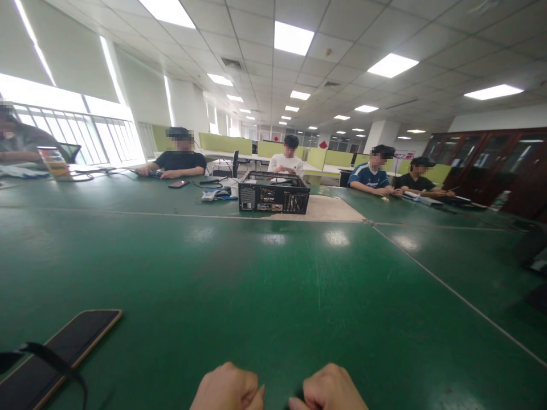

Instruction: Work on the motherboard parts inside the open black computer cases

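- The flat black smartphone with a copper-coloured rim lies face up at the near left corner of the green table surface, with a black strap draped across it; it sits well apart from both hands
- The left hand rests on the surface at the near edge, curled into a loose fist, holding nothing that shows
- The right hand rests just beside it, also curled, knuckles up; the 2 hands nearly touch at the thumbs, and whether anything small is tucked inside them cannot be told
- As a judgement, this looks like a resting pose with no handling begun: the hands grip nothing and the phone is the nearest thing; any reach for it would call for the left hand to uncurl and travel left along the near edge
- Towards the far edge, at the middle, an open black metal computer case stands on a pale beige mat, far beyond arm's reach
- Left of the case lie a dark phone and a blue-and-white bundle
- 5 other people sit along the far and left edges, their forearms on the surface
- The surface is glossy, scuffed and crossed by thin pale seam lines
- The room is a large open office with white ceiling light panels, windows on the left, lime-green partitions and dark wood cabinets on the right
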Demonstrator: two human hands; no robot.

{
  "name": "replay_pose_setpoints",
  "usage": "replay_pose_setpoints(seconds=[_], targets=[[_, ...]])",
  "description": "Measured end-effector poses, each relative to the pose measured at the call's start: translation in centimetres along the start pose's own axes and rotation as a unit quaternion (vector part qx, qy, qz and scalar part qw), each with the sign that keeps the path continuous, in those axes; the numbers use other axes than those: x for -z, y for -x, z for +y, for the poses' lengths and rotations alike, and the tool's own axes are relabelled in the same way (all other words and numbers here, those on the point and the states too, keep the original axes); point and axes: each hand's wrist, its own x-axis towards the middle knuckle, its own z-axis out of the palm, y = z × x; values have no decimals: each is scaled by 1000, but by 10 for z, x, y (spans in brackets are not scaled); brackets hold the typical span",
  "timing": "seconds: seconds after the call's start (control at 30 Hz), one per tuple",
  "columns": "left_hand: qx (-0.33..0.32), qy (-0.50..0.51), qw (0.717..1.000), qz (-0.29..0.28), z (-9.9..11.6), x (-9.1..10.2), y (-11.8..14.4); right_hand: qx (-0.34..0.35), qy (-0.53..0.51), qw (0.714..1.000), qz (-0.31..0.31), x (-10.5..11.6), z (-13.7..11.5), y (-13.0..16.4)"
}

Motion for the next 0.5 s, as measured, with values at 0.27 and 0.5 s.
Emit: replay_pose_setpoints(seconds=[0.27,0.5], targets=[[2,-9,1000,1,0,-1,0,-2,9,1000,-5,-3,3,0],[-3,-7,1000,0,0,0,1,-7,-8,1000,-12,4,-3,1]])
